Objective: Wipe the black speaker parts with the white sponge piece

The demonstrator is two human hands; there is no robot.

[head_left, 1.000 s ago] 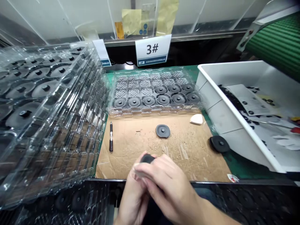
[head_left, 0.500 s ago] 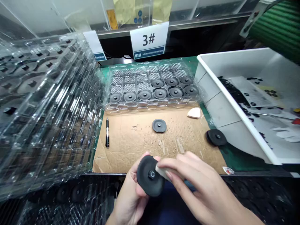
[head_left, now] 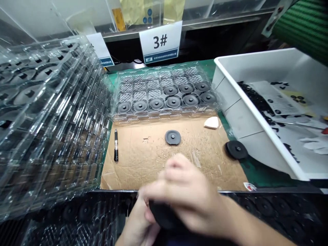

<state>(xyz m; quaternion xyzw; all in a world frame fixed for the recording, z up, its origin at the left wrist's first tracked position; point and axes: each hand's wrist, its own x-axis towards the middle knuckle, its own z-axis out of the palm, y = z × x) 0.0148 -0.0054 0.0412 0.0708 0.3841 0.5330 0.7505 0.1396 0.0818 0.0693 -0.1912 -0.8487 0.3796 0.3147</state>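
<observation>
"Holding the dark disc point(head_left: 164, 214), the left hand point(head_left: 141, 213) stands before the near edge of the cardboard point(head_left: 133, 171)."

"And the right hand point(head_left: 186, 191)?"

"Curled over the disc and blurred; whether it grasps anything cannot be told."

"What surrounds them?"

"A loose disc point(head_left: 173, 137) lies mid-sheet, a pen point(head_left: 116, 145) to its left, a white wedge point(head_left: 211, 122) farther right; beyond, a clear tray point(head_left: 139, 96) bears nine more."
</observation>
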